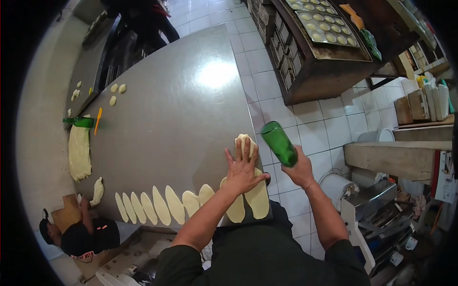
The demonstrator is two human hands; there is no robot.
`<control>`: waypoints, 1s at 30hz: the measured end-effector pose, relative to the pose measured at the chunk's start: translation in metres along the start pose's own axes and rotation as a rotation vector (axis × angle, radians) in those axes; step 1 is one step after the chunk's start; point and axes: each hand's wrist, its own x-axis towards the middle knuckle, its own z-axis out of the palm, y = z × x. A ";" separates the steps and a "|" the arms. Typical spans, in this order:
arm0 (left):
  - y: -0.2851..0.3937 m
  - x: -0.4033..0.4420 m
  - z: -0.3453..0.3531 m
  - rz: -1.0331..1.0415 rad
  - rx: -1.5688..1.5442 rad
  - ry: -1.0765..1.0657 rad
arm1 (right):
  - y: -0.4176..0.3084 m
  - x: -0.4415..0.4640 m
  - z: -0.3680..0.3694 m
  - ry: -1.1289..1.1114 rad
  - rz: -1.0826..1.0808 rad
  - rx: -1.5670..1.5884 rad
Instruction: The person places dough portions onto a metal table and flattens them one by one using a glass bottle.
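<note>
My left hand [242, 168] lies with its fingers spread on a piece of dough [244, 141] near the right edge of the metal table [176, 95]. In my right hand [299, 168] is a green glass bottle [278, 142], held by its neck end beyond the table's edge, above the floor. A row of several flattened dough ovals [148, 207] runs along the near side of the table. The rightmost flat piece [258, 200] lies just below my left hand, and my left forearm covers part of the row.
At the left are a dough slab [79, 152], a second green bottle [82, 122], an orange spatula [98, 119] and small dough lumps [113, 88]. A co-worker [90, 233] is at the lower left. Filled trays [327, 27] rest on the cabinet at the upper right.
</note>
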 end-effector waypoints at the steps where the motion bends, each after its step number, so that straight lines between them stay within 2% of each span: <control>1: 0.004 -0.005 -0.012 -0.033 0.016 -0.108 | -0.005 0.010 0.001 -0.032 -0.094 -0.079; 2: 0.003 -0.005 -0.020 -0.065 0.036 -0.206 | -0.009 0.023 0.000 -0.038 -0.104 -0.087; 3: -0.001 -0.008 -0.021 -0.071 0.031 -0.196 | -0.013 0.037 0.001 -0.049 -0.204 -0.211; 4: -0.005 -0.018 -0.018 0.035 -0.040 0.204 | -0.016 0.047 0.005 -0.062 -0.297 -0.331; 5: -0.008 -0.026 -0.018 0.138 -0.111 0.599 | -0.024 0.051 0.007 -0.071 -0.295 -0.334; 6: -0.013 -0.030 -0.019 0.091 -0.114 0.654 | -0.034 0.054 0.008 -0.213 -0.319 -0.437; 7: -0.025 -0.027 -0.013 0.083 -0.121 0.656 | -0.043 0.058 0.012 -0.355 -0.344 -0.543; 8: -0.041 -0.019 -0.004 0.110 -0.066 0.475 | -0.045 0.060 0.022 -0.435 -0.358 -0.549; 9: -0.052 -0.010 0.005 0.138 -0.013 0.293 | -0.049 0.067 0.028 -0.440 -0.361 -0.560; 12: -0.073 0.067 -0.024 0.029 -0.071 0.244 | -0.057 0.103 0.043 -0.279 -0.317 -0.655; 14: -0.085 0.124 -0.044 -0.096 0.056 0.402 | -0.062 0.142 0.048 -0.223 -0.373 -0.708; 16: -0.102 0.176 -0.056 -0.261 0.063 0.450 | -0.067 0.176 0.049 -0.153 -0.438 -0.761; 19: -0.117 0.215 -0.085 -0.337 0.139 0.645 | -0.084 0.209 0.046 -0.169 -0.512 -0.843; 21: -0.120 0.204 -0.087 -0.277 0.191 0.709 | -0.085 0.196 0.044 -0.101 -0.605 -0.815; 23: -0.106 0.165 -0.090 -0.113 0.222 0.791 | -0.068 0.166 0.050 -0.033 -0.658 -0.792; 24: -0.096 0.140 -0.079 -0.074 0.236 0.708 | -0.061 0.148 0.053 0.051 -0.710 -0.775; 26: -0.076 0.085 -0.039 -0.096 0.042 0.514 | -0.053 0.106 0.056 0.008 -0.659 -0.769; 28: -0.059 0.028 -0.011 0.083 -0.049 0.474 | -0.048 0.071 0.056 -0.029 -0.602 -0.755; 30: -0.039 -0.033 -0.007 0.134 -0.086 0.220 | -0.041 0.046 0.051 -0.066 -0.561 -0.764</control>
